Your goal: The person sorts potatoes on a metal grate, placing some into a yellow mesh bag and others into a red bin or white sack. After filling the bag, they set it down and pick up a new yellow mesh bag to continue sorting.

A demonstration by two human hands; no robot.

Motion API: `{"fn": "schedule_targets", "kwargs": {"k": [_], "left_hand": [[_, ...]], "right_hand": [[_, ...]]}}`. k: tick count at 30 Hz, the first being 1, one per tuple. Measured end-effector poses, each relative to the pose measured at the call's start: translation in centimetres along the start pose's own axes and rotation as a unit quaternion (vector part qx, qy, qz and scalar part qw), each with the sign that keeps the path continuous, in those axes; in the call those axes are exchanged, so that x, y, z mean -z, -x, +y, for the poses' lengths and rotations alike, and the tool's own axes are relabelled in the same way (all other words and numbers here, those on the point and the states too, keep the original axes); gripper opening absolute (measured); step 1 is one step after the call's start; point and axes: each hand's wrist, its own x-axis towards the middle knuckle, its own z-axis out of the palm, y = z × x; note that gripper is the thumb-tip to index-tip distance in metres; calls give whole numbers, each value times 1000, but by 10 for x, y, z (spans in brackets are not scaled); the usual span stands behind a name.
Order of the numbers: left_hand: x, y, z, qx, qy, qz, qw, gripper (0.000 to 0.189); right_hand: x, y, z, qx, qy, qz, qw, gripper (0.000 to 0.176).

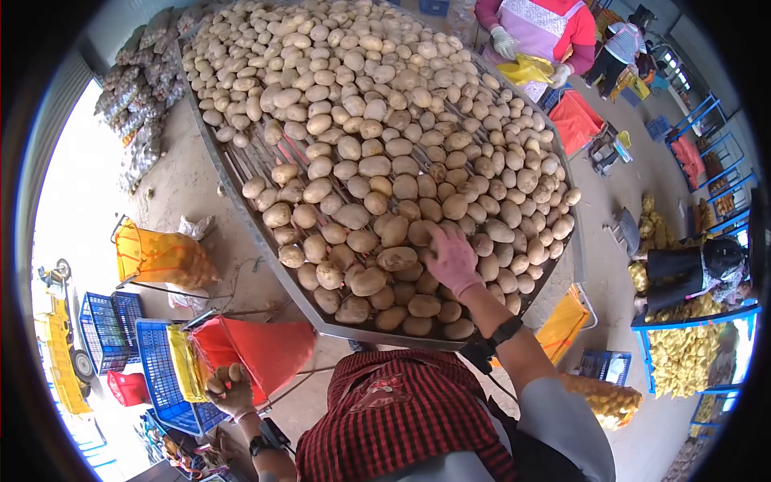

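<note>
A broad metal-edged sorting table [241, 193] in front of me is heaped with potatoes [377, 165]. My right hand [454, 259], in a pink glove, reaches onto the near part of the heap. Its thumb and fingers are apart and touch the potatoes there; the fingertips are partly hidden. My left hand [234, 400] is low at the left, closed around several potatoes [228, 376]. It is beside a red bag [269, 353] with a wide mouth and a blue crate [165, 386] with a yellow bag [186, 361] in it.
An orange mesh bag [165, 255] hangs on a frame at the left, near more blue crates [104, 329]. Across the table a person in an apron [536, 32] holds a yellow bag [527, 70]. Full sacks [144, 96] are stacked at the back left. Another potato bag [606, 399] lies at the right.
</note>
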Motion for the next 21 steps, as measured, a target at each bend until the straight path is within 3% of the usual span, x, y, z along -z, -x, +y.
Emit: {"fn": "schedule_targets", "kwargs": {"k": [1, 2, 3, 4, 5, 6, 8, 9, 10, 12, 14, 16, 17, 18, 19, 20, 21], "left_hand": [[13, 1, 14, -5, -44, 28, 999, 45], [39, 3, 35, -2, -47, 30, 998, 45], [74, 3, 60, 15, -53, 245, 968, 35], [103, -2, 75, 31, -58, 450, 891, 29], [108, -16, 72, 55, -147, 562, 812, 36], [110, -24, 72, 61, -149, 560, 813, 36], [110, -45, 60, 64, -253, 643, 720, 51], [111, -62, 53, 37, -314, 654, 687, 57], [112, -69, 43, 43, -312, 652, 689, 57], [61, -82, -1, -86, -545, 382, 742, 49], [2, -98, -55, -151, -646, 222, 715, 41], [-56, -95, -98, -63, -713, 72, 695, 37], [-82, -95, -131, -137, -741, -15, 657, 36], [-111, -95, -148, -126, -804, -155, 560, 35], [-122, -96, -172, -179, -725, -275, 606, 39], [-149, -95, -192, -162, -741, -359, 544, 42], [-172, -92, -208, -142, -748, -439, 477, 45]], "right_hand": [[10, -9, -21, -3, -1, -2, 1000, 56], [23, -20, -41, 57, 48, -44, 996, 57], [29, -28, -52, 114, 95, -86, 985, 58], [29, -34, -53, 108, 95, -90, 985, 58], [30, -40, -51, 171, 163, -172, 956, 63], [33, -41, -49, 230, 229, -249, 913, 68], [36, -30, -36, 238, 248, -236, 909, 70], [38, -21, -33, 171, 187, -242, 937, 69], [39, -10, -28, 105, 126, -246, 955, 68], [18, 15, 4, 70, 134, -192, 970, 68], [6, 21, 9, 39, 140, -140, 980, 67], [0, 21, 5, -135, 131, -11, 982, 63], [2, 14, -5, -147, 119, 25, 982, 58], [-1, 5, -19, -145, 119, 25, 982, 58], [-1, -5, -46, -42, 80, 26, 996, 52], [-4, -12, -64, 60, 40, 25, 997, 47], [-15, -17, -68, 60, 39, 23, 997, 47]]}}
